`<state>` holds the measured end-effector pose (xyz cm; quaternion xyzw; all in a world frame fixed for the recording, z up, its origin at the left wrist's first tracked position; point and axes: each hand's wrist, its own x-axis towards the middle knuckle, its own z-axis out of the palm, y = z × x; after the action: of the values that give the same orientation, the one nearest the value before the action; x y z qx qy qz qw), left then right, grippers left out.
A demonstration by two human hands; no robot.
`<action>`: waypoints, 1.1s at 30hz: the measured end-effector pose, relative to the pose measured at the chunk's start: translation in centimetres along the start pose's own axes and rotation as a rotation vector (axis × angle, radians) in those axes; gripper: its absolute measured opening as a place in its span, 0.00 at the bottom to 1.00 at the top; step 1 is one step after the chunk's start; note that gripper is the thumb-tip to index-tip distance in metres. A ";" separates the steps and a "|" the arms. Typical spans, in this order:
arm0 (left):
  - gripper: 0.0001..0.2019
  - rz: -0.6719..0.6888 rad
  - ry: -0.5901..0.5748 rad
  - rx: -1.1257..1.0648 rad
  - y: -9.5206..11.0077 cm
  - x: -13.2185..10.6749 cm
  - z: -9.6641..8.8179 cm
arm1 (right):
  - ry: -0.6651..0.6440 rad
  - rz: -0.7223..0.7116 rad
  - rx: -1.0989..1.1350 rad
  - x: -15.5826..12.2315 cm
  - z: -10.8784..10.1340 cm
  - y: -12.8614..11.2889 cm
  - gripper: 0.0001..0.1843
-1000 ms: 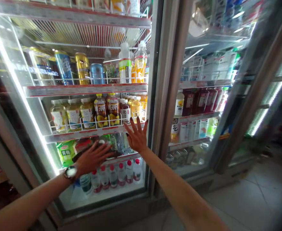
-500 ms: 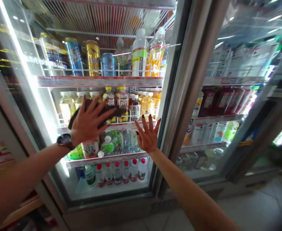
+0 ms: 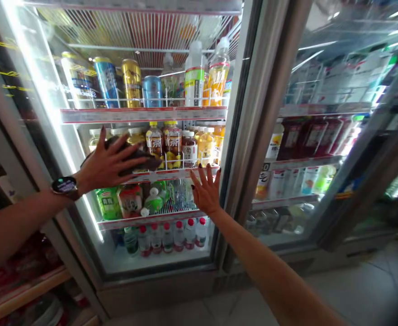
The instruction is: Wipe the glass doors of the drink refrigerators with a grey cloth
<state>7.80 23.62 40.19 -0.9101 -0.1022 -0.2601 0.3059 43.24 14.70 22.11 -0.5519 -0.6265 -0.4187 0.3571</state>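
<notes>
My left hand point(image 3: 109, 165) is spread flat with its fingers apart, at or on the glass door of a drinks cooler point(image 3: 87, 235), level with the second shelf. A dark shape lies behind those fingers, possibly a reflection. A smartwatch point(image 3: 65, 186) sits on that wrist. My right hand point(image 3: 205, 192) is also open, with dark nails, near the door's metal centre post point(image 3: 249, 131). It is in front of clear bottles on the third shelf. Neither hand holds anything.
Behind the glass, wire-fronted shelves hold cans, juice and tea bottles point(image 3: 163, 145), and red-capped water bottles point(image 3: 167, 237). A second glass door point(image 3: 307, 149) stands to the right. A wooden shelf of packaged goods point(image 3: 22, 290) is at lower left, and floor tiles point(image 3: 355, 290) are at lower right.
My view has shifted slightly, and my left hand has moved left along the glass, its wrist rising. My right hand stays about the same place against the door.
</notes>
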 end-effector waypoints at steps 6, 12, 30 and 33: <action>0.32 -0.077 0.205 0.126 4.5 1.3 4.6 | 0.106 -0.044 -0.040 -0.1 0.5 0.1 0.38; 0.37 0.326 -0.252 -0.044 14.3 -8.9 16.1 | 0.111 -0.048 -0.072 0.2 -0.1 -0.2 0.35; 0.31 -0.132 0.127 0.241 8.8 -12.4 11.6 | 0.176 -0.070 -0.053 0.0 0.2 -0.2 0.41; 0.27 0.198 -0.024 0.195 11.4 -18.8 14.9 | 0.156 -0.070 -0.054 0.0 0.1 -0.1 0.41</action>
<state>2.01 23.18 14.25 -0.8848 -0.0401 -0.2068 0.4157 43.14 14.79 22.02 -0.5047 -0.6043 -0.4894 0.3750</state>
